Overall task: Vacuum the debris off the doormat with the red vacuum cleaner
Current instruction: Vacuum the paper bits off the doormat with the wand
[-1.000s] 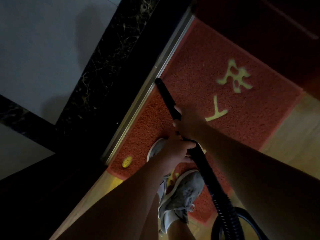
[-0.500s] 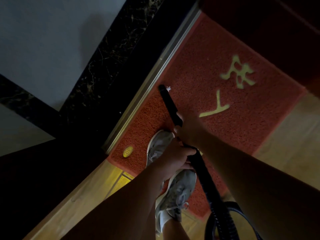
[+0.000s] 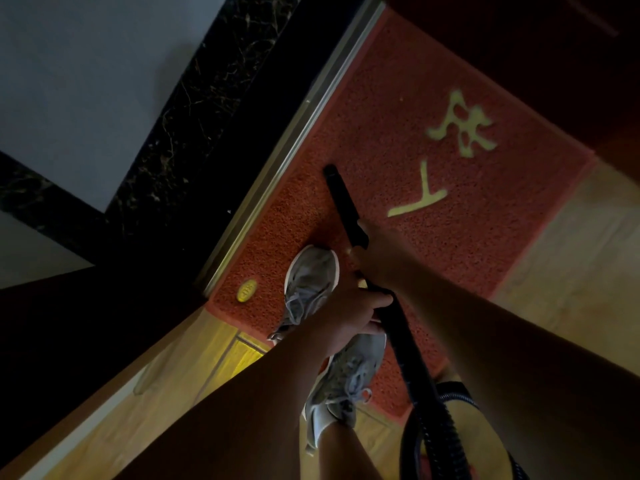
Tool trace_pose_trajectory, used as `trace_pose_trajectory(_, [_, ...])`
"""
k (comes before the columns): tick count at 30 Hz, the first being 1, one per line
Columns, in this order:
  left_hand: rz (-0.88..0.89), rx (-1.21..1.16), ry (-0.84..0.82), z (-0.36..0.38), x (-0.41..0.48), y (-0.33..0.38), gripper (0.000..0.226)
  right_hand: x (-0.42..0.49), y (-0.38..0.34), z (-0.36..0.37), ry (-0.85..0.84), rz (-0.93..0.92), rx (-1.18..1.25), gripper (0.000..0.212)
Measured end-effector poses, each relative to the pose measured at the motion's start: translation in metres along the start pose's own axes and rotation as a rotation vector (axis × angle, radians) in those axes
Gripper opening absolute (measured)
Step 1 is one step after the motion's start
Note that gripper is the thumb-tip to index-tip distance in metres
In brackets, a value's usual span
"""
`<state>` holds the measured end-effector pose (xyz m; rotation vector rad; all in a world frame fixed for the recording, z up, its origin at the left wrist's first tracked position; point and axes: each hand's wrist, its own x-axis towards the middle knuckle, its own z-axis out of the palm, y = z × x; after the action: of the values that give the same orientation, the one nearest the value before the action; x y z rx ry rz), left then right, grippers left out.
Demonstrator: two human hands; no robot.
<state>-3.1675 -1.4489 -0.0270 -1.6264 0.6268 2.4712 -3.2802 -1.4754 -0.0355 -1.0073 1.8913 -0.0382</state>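
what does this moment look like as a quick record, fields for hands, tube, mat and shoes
tube: black, tip pointed at the doormat near the metal strip
left hand: grips the tube, nearer the hose
right hand: grips the tube, nearer its tip
doormat: red, yellow characters, yellow oval badge by one corner
shoes: grey, both at least partly on the doormat
debris: too dim to tell

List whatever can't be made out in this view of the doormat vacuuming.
Head view:
- Vacuum cleaner body: beyond the bottom edge; only hose and wand show.
- Debris on the doormat: too small and dim.
- Oval yellow label: print too small.
- Wand's middle: covered by left hand and right hand.
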Motion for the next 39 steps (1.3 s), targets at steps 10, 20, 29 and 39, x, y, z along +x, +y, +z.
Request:
trace_pose_trajectory(10, [0.002, 0.063, -0.054, 0.019, 0.000, -0.009, 0.028, -0.011, 0.031, 0.000, 0.037, 0.059, 0.019, 0.045])
trace_pose_trajectory(20, [0.017, 0.216, -0.072, 0.044, -0.001, -0.019, 0.031, -0.038, 0.063, -0.008, 0.168, 0.145, 0.111, 0.036])
trace_pose_trajectory(29, [0.049, 0.365, -0.127, 0.063, -0.035, -0.029, 0.029, -0.081, 0.075, -0.008, 0.321, 0.157, 0.204, 0.027])
trace_pose_trajectory(39, [0.039, 0.514, -0.225, 0.059, -0.083, -0.054, 0.041, -0.149, 0.073, 0.016, 0.441, 0.222, 0.344, 0.057])
